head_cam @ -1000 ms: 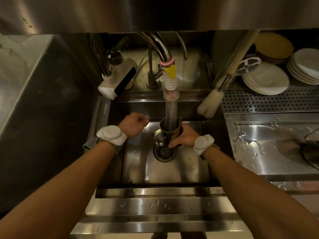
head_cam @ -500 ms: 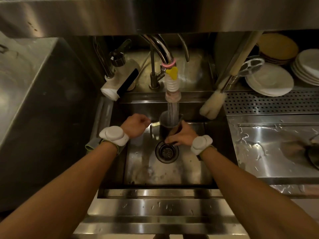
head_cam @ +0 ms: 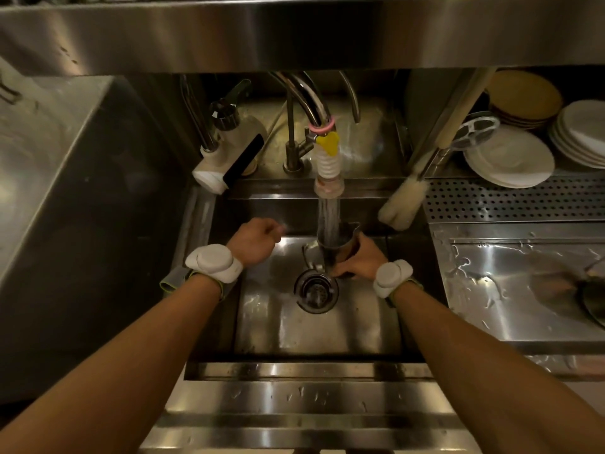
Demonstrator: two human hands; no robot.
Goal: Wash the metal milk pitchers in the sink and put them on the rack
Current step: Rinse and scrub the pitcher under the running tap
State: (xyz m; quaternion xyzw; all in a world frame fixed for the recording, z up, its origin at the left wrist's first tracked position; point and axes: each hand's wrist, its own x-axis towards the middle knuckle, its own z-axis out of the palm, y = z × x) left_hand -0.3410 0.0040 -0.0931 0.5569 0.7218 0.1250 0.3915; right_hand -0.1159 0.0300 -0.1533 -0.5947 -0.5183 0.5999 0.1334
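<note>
Now your right grip curls round the metal milk pitcher, upright in the sink just above the drain, with tap water streaming into it. Your left grip is fisted nearby, holding nothing.

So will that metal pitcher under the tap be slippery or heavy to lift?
Probably slippery: the pitcher is wet under running water. Likely heavier than it looks, since the stream pours into its open top. Being steel, it should stay rigid in the grip of the right hand.
</note>
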